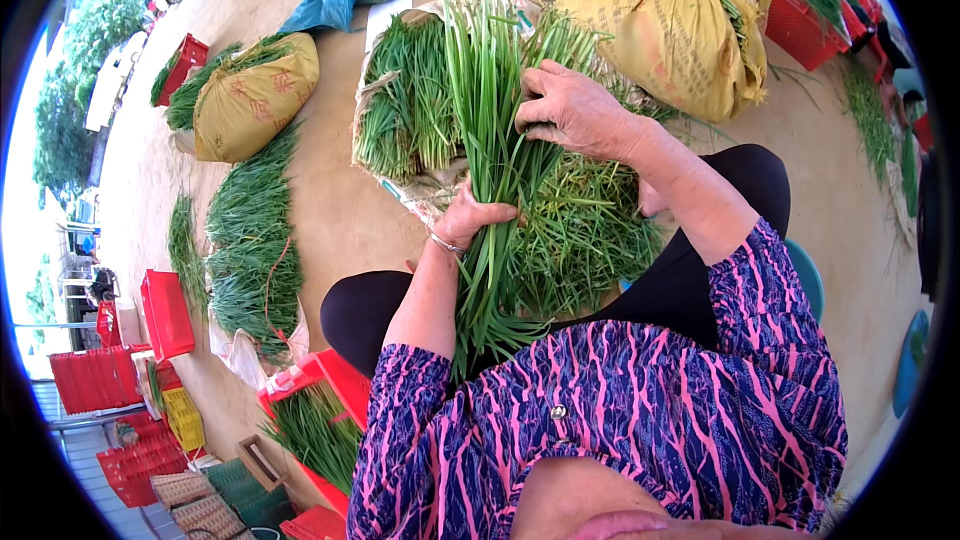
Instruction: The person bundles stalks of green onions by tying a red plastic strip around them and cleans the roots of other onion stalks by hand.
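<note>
My left hand is wrapped around the middle of a thick bunch of long green garlic chives. The pale cut ends point away from me, and the leaf tips hang towards my lap. Against the right side of this bunch, my right hand has its fingers bent among the blades; whether they pinch any is hidden. Below that hand lies a loose heap of chive leaves. Neater bundles of chives rest on a spread woven sack beyond my left hand.
Yellow woven sacks of greens stand at the far right and left. A long row of chives lies on the floor at left. A red crate holding chives sits by my left knee. Another red crate is at upper right.
</note>
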A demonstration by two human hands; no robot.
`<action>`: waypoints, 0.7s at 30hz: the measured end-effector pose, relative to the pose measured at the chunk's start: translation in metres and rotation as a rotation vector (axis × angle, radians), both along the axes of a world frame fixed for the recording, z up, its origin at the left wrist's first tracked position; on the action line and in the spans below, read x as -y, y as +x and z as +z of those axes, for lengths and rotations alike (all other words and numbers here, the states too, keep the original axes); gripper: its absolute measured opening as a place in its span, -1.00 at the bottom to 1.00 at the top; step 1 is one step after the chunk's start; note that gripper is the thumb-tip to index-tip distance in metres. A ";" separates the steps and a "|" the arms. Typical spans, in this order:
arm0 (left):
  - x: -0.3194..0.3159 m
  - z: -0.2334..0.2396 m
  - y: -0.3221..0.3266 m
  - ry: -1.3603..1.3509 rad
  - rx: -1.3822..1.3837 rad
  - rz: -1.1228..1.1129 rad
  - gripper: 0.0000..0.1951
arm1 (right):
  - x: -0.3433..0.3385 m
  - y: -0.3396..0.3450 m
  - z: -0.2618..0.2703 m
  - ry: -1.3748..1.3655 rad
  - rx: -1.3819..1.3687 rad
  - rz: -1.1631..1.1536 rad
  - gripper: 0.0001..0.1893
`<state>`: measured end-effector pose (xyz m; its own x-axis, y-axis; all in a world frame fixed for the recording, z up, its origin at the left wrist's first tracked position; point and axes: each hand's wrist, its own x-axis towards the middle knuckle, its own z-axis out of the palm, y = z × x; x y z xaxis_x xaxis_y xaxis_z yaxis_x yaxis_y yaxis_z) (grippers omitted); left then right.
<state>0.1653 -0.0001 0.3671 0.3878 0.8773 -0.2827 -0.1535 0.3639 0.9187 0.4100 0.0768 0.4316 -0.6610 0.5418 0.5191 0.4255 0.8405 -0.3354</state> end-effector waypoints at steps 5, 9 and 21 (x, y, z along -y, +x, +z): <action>0.002 0.006 0.007 -0.015 0.016 -0.031 -0.37 | -0.006 0.019 0.009 0.066 -0.154 -0.026 -0.82; 0.003 -0.007 -0.005 0.059 -0.075 -0.001 -0.39 | -0.023 0.036 0.023 -0.153 -0.658 -0.246 -0.88; 0.002 -0.008 -0.022 -0.003 -0.017 0.095 -0.48 | -0.024 0.128 0.030 0.080 -0.017 -0.928 -0.64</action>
<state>0.1433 -0.0017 0.3595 0.2981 0.9089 -0.2917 -0.1715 0.3516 0.9203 0.5379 0.1012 0.4619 0.0268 0.8117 0.5835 0.9344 0.1870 -0.3031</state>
